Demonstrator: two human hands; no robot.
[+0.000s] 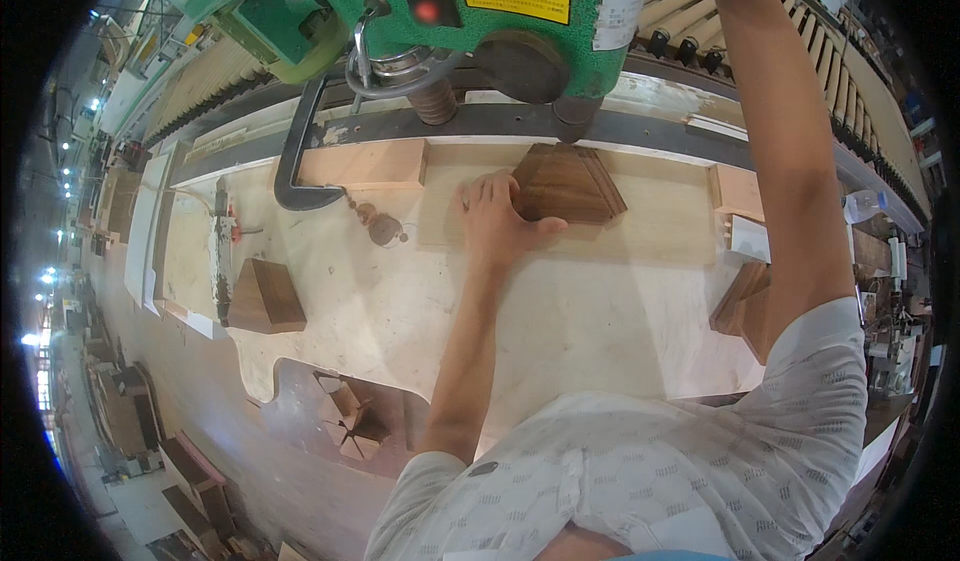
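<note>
the left hand (497, 223) lies flat and open against the dark wooden block (567, 185), pinning it on the pale surface (560, 301) under the green drill press (480, 11). the right arm reaches up past the machine, so i cannot tell that hand's state. one similar block (264, 297) waits at the left, more blocks (745, 306) at the right; drilling looks only begun.

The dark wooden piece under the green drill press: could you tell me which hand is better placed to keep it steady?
Probably the left. The left hand already lies flat against the dark wooden piece on the workbench. The right arm reaches up past the green drill press, and its hand is out of view.
</note>
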